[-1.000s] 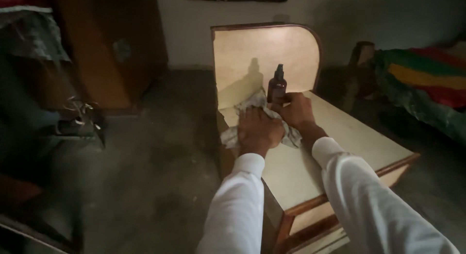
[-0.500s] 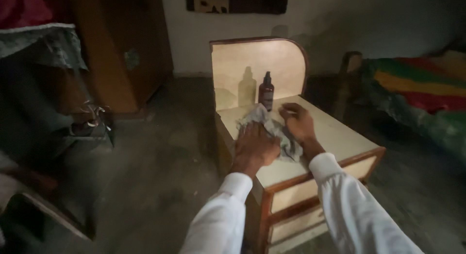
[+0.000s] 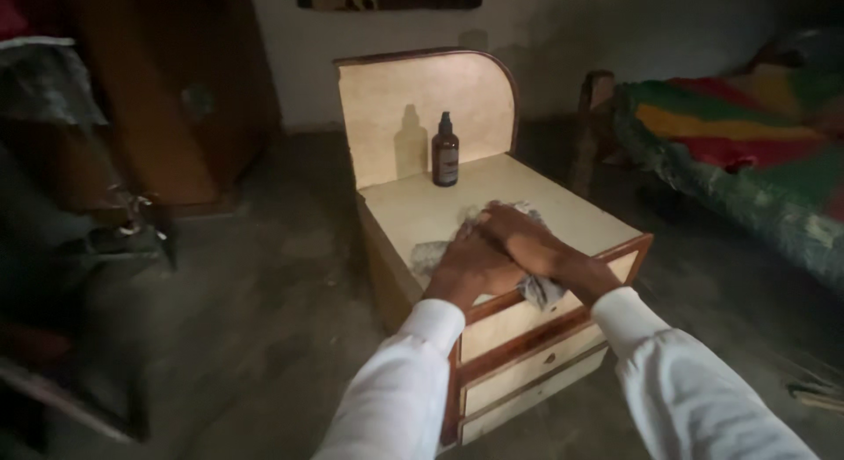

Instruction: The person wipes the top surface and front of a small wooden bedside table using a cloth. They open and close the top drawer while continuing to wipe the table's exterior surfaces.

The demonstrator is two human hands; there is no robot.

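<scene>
Both hands, left and right, press flat, overlapping, on a grey cloth on the tabletop; a brown, pale-labelled spray bottle stands behind.

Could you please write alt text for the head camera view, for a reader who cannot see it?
A person's left hand and right hand, overlapping, press a crumpled grey cloth onto the front edge of a cream-topped wooden bedside cabinet with drawers. A dark brown spray bottle stands upright at the back of the top, and a bed with a striped multicoloured blanket lies to the right in the dim room.
</scene>
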